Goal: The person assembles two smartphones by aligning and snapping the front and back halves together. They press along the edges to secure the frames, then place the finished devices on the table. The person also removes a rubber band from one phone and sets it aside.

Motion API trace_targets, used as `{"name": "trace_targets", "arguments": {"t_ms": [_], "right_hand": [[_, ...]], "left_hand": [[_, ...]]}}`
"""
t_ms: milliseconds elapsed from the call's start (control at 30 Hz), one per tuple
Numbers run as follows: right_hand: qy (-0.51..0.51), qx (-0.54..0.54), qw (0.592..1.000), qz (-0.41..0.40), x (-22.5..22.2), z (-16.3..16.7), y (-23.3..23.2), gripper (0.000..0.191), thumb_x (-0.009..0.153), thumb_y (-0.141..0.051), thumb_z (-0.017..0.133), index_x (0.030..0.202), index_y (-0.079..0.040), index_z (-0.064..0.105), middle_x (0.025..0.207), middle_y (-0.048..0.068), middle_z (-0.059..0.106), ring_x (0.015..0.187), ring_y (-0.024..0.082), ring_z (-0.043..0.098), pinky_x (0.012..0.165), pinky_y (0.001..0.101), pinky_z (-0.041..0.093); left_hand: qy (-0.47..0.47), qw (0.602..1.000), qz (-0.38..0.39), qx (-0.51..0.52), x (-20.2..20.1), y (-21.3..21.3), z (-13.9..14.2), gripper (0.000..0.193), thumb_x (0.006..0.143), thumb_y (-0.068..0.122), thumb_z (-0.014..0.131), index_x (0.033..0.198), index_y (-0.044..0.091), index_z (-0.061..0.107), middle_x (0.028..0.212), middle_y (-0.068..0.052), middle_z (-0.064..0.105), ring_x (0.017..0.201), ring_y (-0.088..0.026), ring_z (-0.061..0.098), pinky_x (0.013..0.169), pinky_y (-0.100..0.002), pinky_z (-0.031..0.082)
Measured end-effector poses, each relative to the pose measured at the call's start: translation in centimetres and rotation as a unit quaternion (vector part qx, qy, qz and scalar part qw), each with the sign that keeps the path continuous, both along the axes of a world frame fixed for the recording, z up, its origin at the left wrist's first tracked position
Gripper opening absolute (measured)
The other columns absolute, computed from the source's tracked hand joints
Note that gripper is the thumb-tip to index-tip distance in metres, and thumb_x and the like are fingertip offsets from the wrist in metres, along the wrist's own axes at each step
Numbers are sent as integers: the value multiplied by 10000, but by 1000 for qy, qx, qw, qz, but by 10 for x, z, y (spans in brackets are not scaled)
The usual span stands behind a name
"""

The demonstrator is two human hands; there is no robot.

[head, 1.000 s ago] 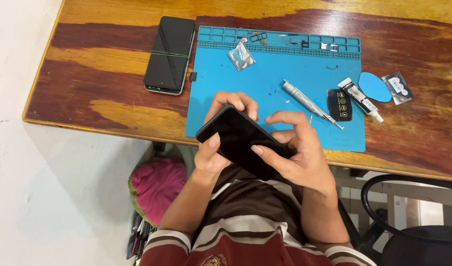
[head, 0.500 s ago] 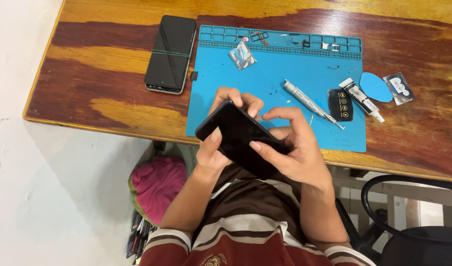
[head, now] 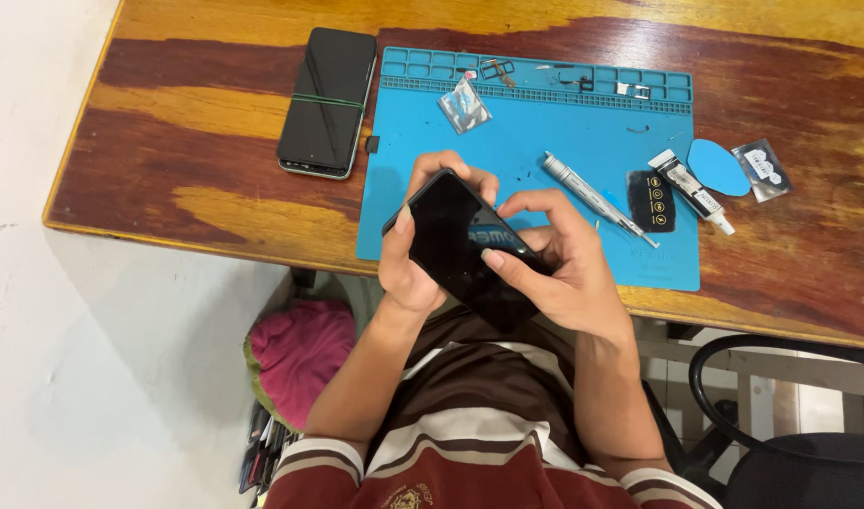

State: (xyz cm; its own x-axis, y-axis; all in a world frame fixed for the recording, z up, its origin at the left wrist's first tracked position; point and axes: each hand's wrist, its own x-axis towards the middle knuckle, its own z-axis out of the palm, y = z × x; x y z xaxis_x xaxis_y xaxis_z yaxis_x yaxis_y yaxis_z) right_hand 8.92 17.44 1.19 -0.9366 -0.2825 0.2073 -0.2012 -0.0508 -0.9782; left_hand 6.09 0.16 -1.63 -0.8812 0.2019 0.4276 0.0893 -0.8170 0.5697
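- So, left hand (head: 408, 273) is wrapped around the slim black glossy smartphone (head: 465, 247), held above the worktop's near edge.
- Right hand (head: 564, 273) pinches that phone's right edge, fingers curled.
- At 12 o'clock of the phone: blue silicone repair mat (head: 545, 141).
- At 2 o'clock: silver metal pen-style screwdriver (head: 597, 198).
- At 10 o'clock: second black phone with a green band (head: 328, 101).

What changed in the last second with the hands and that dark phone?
Little changed. The right hand slid its fingers along the black phone, thumb now pressing its face. The left hand kept its grip. The second phone, blue mat and metal tool stayed put.
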Motion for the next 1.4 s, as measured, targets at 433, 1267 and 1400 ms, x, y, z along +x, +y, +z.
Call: {"name": "trace_targets", "arguments": {"t_ms": [433,1267,1400], "right_hand": [[-2,-5,1000,2,-1,-5,-2,434,943,64,715,1314,-26,507,785,57,715,698,35,629,587,194,443],[-35,-11,999,-21,2,-1,-4,430,946,53,711,1314,-28,504,785,46,710,708,33,627,606,188,460],[-12,-30,999,-40,4,1,-2,382,947,49,715,1222,-41,466,807,47,716,739,37,654,610,182,484]], "left_hand": [[5,1000,5,7,3,0,1,611,1004,537,598,1302,26,444,1146,-164,513,1083,-189,503,923,-286,472],[-35,999,30,-19,3,-2,5,637,1016,502,604,1385,2,467,1170,-167,585,1008,-183,587,888,-294,516],[-53,993,70,-82,2,-3,9,586,1026,398,613,1394,-49,520,1173,-208,651,1013,-236,652,908,-355,561]]}}
